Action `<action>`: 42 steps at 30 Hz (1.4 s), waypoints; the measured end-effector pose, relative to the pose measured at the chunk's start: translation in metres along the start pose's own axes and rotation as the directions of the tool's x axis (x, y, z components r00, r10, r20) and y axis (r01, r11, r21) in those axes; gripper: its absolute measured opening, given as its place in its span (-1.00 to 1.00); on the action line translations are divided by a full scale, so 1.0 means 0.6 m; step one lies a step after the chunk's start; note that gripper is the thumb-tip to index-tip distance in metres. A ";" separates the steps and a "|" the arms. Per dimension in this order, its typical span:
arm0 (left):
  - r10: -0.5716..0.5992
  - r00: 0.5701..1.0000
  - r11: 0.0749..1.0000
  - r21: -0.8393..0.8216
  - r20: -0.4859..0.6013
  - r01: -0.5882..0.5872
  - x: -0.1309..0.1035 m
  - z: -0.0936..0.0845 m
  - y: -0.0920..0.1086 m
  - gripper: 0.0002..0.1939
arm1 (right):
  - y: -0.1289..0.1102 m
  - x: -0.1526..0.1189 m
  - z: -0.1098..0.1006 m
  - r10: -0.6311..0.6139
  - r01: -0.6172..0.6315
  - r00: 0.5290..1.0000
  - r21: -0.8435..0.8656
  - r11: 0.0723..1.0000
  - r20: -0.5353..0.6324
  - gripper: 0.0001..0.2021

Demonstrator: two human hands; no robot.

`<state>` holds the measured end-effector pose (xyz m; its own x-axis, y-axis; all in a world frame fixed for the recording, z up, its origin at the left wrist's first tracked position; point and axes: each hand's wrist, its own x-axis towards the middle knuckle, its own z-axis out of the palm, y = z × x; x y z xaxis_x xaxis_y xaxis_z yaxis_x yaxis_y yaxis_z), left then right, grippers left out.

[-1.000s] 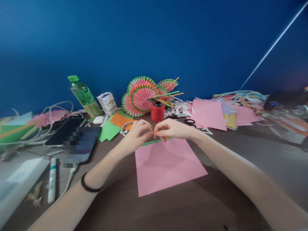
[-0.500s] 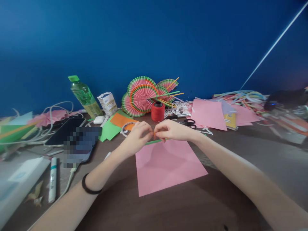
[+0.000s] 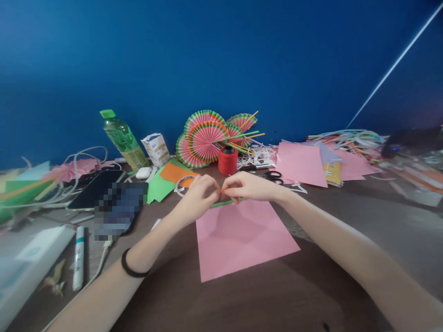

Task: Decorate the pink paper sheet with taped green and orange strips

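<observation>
I see the left hand (image 3: 196, 198) and right hand (image 3: 254, 185) — fingers (image 3: 212, 198) pinching a tiny orange bit (image 3: 222, 191) by the flat pink paper sheet (image 3: 244, 240), in from the far edge of the brown desk (image 3: 249, 304).

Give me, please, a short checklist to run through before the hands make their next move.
1. Pink sheet lying flat on the table: ok, it looks flat with both near corners in sight.
2. Grip on the orange bit: cannot tell; it shows between the fingertips of the left hand and right hand, mostly hidden.
3. Green strip fully in sight: not ok; the right hand hides part of it at the sheet's far edge.
4. Scissors set down: ok, they lie beyond the right wrist.
5. Scissor blades shut: cannot tell, they are partly hidden.
</observation>
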<state>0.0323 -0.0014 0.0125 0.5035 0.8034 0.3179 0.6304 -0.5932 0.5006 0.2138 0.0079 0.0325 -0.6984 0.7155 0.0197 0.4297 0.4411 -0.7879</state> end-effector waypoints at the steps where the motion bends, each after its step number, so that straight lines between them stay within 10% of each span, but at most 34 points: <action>1: 0.008 1.000 1.000 0.024 -0.005 -0.008 -0.001 0.000 0.001 -0.86 | 0.000 0.000 0.000 -0.001 0.001 1.000 -0.009 1.000 0.001 -0.85; 10: -0.098 0.990 0.970 0.211 -0.101 0.118 0.009 -0.046 -0.039 -0.87 | 0.004 -0.007 -0.020 0.066 -0.066 0.996 0.011 0.998 -0.055 -0.82; 17: -0.293 0.847 0.603 0.602 -0.443 0.524 -0.007 -0.099 -0.120 -0.81 | 0.010 -0.015 -0.046 0.097 -0.110 0.986 -0.086 0.990 -0.134 -0.79; 32: -0.077 0.901 0.619 0.687 -0.428 0.379 -0.007 -0.078 -0.103 -0.47 | 0.003 -0.018 -0.038 0.137 -0.129 0.990 -0.161 0.979 0.043 -0.70; 42: -0.033 0.949 0.595 0.757 -0.313 0.270 -0.006 -0.074 -0.078 -0.67 | 0.008 -0.013 -0.033 0.127 -0.112 0.990 -0.221 0.969 0.054 -0.72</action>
<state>-0.0252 0.0256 0.0235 0.2724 0.7984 0.5370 0.9583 -0.1748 -0.2261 0.2327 0.0151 0.0410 -0.6682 0.7352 -0.1139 0.6212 0.4671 -0.6292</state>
